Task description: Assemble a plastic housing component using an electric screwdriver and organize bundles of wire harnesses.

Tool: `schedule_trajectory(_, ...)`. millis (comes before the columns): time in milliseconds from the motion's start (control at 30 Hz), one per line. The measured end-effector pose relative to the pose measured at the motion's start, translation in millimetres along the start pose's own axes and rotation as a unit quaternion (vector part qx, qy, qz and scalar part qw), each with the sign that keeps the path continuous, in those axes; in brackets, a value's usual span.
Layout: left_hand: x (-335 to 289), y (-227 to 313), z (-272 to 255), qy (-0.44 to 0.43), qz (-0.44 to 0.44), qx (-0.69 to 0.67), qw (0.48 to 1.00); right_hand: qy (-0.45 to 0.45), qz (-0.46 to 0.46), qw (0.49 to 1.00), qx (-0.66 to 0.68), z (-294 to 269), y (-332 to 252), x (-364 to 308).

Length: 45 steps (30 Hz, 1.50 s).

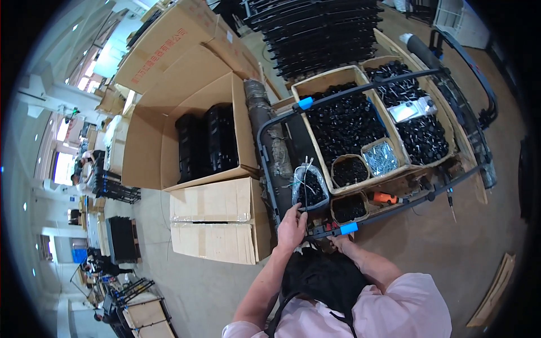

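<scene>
A black tubular frame [394, 207] with blue clips [349, 228] lies across the parts bins in front of me. My left hand [291, 228] is by its near left corner, fingers stretched forward and apart, at the rim of a plastic-lined tub [309, 194] of small black parts. White ties and a thin rod stick up from that tub. Just below the near bar, beside a blue clip, my right hand [341, 243] has its fingers curled in; what they hold, if anything, is hidden. A small red item [332, 226] shows between the hands at the bar.
Cardboard-edged bins [297, 93] hold black parts, with a tub of silver screws [380, 158] inside. An orange-and-black power tool [385, 198] lies near the front. Left are an open carton [149, 135] with black pieces and a closed carton [211, 239]. Black frames [315, 36] are stacked behind.
</scene>
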<state>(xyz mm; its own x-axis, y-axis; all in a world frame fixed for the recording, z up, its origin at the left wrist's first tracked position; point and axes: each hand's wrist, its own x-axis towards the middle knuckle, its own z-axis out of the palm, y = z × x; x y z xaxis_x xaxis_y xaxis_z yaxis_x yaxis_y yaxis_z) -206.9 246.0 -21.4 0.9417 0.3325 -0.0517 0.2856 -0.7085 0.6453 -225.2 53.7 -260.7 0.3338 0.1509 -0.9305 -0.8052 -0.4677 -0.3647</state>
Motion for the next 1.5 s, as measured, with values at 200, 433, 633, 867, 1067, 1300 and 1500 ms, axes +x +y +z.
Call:
schedule_trajectory(200,47.4,-18.7,-80.7,0.170,-0.019,-0.043,0.984,-0.053,0.003,0.999,-0.013,2.6,-16.6,-11.9)
schedule_trajectory(433,164.2,-96.0,-185.0,0.296,0.004,0.110,0.949,-0.050,-0.060,0.997,-0.011,-30.7,18.0,-40.7)
schedule_trajectory(633,271.0,-187.6,-216.7,0.122,-0.114,0.283,0.945,-0.018,-0.089,0.996,-0.003,-22.8,-1.1,-68.2)
schedule_trajectory(867,353.1,-246.7,-195.8,-0.096,-0.296,0.318,0.896,0.124,-0.025,0.989,0.078,-85.2,41.0,-113.9)
schedule_trajectory(1067,369.7,-279.7,-173.7,-0.132,-0.374,0.265,0.879,0.226,-0.045,0.962,0.146,-110.9,77.7,-170.2)
schedule_trajectory(1300,344.7,-237.4,-199.5,0.148,-0.150,0.356,0.910,0.299,-0.121,0.943,0.079,-143.3,34.7,-248.3)
schedule_trajectory(1500,267.9,-196.6,-318.2,0.299,-0.094,-0.095,0.945,0.472,-0.392,0.786,0.084,-191.3,-62.5,-275.3)
